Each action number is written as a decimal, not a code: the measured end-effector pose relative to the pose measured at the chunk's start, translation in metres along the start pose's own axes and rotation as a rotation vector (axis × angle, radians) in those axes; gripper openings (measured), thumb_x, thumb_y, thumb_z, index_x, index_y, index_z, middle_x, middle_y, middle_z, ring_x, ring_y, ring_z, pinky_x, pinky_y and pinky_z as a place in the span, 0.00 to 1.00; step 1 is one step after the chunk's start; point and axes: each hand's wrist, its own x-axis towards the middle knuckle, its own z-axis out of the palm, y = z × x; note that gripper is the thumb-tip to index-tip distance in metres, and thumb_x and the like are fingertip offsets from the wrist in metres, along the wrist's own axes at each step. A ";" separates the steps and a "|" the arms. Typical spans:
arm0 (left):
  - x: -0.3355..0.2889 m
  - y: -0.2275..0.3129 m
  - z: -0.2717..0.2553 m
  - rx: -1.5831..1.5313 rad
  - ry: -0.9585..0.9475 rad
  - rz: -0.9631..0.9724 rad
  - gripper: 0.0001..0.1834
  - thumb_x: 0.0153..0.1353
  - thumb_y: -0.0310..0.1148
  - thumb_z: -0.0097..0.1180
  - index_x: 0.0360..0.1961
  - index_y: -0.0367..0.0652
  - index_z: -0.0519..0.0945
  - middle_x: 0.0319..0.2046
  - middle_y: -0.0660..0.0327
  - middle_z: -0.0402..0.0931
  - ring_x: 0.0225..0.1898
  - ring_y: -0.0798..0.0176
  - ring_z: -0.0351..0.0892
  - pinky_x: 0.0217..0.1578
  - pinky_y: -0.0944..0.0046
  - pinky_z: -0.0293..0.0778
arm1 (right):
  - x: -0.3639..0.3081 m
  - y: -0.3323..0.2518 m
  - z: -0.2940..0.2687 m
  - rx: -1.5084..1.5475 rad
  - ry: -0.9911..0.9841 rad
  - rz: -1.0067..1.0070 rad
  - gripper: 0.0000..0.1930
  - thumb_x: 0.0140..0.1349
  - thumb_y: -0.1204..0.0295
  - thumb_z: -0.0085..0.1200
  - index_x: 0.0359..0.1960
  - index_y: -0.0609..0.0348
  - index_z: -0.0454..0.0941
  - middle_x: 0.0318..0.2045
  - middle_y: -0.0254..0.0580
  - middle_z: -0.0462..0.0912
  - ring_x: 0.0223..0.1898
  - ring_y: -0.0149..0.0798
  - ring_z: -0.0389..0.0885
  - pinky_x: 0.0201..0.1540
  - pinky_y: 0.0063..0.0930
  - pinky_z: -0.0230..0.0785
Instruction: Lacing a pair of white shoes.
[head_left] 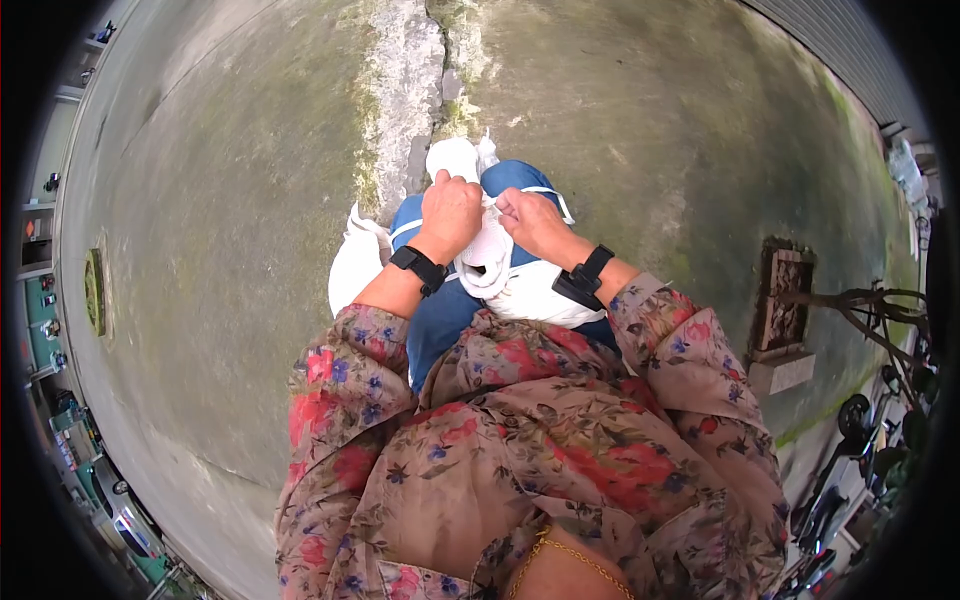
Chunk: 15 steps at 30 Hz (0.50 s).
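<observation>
1. White shoe point(488, 246) lies over a person's blue trousers point(440, 332), between two bare hands, its opening toward the body.
2. Left hand point(451, 214), fingers curled, is at the shoe's left side; what it grips cannot be told.
3. Right hand point(532, 221) bends its fingers near the shoe's upper; any hold is unclear.
4. White material point(356, 264) flanks the lap above stained concrete point(235, 190).

The blue-clad lap point(440, 325) carries a pale shoe point(486, 252); just right of the shoe, white crumpled material point(545, 297) lies over the lap.
</observation>
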 end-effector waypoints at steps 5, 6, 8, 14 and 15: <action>0.005 -0.010 -0.008 -0.388 0.026 -0.108 0.09 0.43 0.24 0.59 0.27 0.35 0.73 0.21 0.57 0.72 0.29 0.60 0.71 0.30 0.64 0.69 | 0.004 -0.002 0.002 -0.480 -0.004 -0.361 0.03 0.44 0.77 0.49 0.22 0.57 0.75 0.26 0.43 0.73 0.36 0.44 0.72 0.34 0.37 0.63; 0.007 -0.010 -0.013 -0.684 -0.081 -0.306 0.10 0.45 0.22 0.58 0.29 0.35 0.72 0.21 0.60 0.72 0.29 0.64 0.72 0.30 0.68 0.69 | 0.005 -0.008 -0.002 -0.634 0.004 -0.427 0.03 0.43 0.77 0.49 0.20 0.55 0.75 0.26 0.40 0.72 0.36 0.41 0.71 0.34 0.36 0.61; 0.012 -0.008 -0.020 -0.953 -0.097 -0.434 0.11 0.46 0.20 0.57 0.32 0.36 0.71 0.23 0.61 0.71 0.29 0.67 0.71 0.30 0.70 0.69 | 0.010 -0.009 -0.005 -0.667 -0.024 -0.488 0.03 0.43 0.77 0.50 0.19 0.53 0.75 0.26 0.38 0.71 0.36 0.39 0.70 0.34 0.34 0.59; 0.034 -0.004 -0.034 -1.244 -0.160 -0.520 0.16 0.47 0.19 0.55 0.38 0.37 0.68 0.27 0.59 0.72 0.30 0.69 0.72 0.30 0.72 0.69 | 0.016 -0.064 -0.061 -0.239 0.384 -0.603 0.04 0.49 0.72 0.51 0.20 0.56 0.73 0.25 0.39 0.68 0.33 0.40 0.68 0.35 0.34 0.57; 0.037 -0.005 -0.027 -1.177 -0.210 -0.496 0.16 0.46 0.20 0.58 0.37 0.37 0.69 0.26 0.59 0.72 0.28 0.68 0.72 0.28 0.70 0.69 | 0.019 -0.090 -0.091 -0.196 0.586 -0.709 0.05 0.50 0.70 0.53 0.23 0.57 0.72 0.24 0.39 0.68 0.32 0.42 0.68 0.35 0.33 0.58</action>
